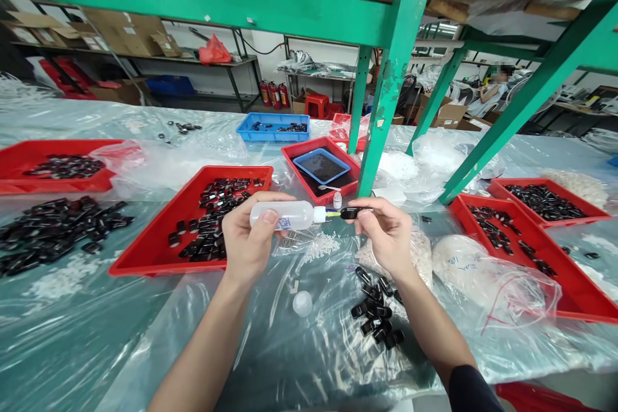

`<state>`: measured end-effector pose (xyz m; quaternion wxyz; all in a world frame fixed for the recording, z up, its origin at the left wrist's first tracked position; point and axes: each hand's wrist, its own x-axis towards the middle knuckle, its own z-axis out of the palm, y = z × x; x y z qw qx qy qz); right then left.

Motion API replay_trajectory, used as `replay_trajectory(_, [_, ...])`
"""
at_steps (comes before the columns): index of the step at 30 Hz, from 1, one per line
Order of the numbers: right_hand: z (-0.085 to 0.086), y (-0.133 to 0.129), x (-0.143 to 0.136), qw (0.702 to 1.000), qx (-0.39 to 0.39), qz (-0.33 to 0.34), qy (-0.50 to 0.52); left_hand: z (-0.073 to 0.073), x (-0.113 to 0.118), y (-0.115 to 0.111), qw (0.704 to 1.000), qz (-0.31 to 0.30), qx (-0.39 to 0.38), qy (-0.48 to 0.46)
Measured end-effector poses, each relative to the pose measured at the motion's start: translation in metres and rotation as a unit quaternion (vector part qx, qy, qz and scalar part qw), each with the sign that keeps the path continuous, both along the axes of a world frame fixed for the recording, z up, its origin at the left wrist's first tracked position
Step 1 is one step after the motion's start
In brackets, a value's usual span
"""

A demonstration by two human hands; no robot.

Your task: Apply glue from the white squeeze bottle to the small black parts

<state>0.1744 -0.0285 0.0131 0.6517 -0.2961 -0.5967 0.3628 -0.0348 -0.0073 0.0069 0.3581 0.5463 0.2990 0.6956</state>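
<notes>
My left hand [248,235] is closed around a translucent plastic squeeze bottle [299,215] with blue writing and a white cap. The bottle lies sideways, its thin tip pointing right. In my right hand [386,232] a small glossy black part [351,213] is pinched between thumb and fingers. Bottle tip and black part meet or nearly meet; whether they touch I cannot tell. Below my right hand, a loose pile of black parts [376,312] lies on the plastic-covered table. A small translucent round cap [302,304] sits between my forearms.
Red trays of black parts stand left [145,264] and right [541,277]. A small bottle [337,201] stands behind my hands, near a green post [381,109]. Clear bags of pale pieces [477,270] lie at right. A person [490,93] sits in the background.
</notes>
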Motion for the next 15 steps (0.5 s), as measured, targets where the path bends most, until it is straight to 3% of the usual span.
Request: replay_trajectory(15, [0.0000, -0.0013, -0.0007, 1.000, -0.025, 0.002, -0.003, 0.0034, 0.0002, 0.0002, 1.000, -0.001, -0.001, -0.021])
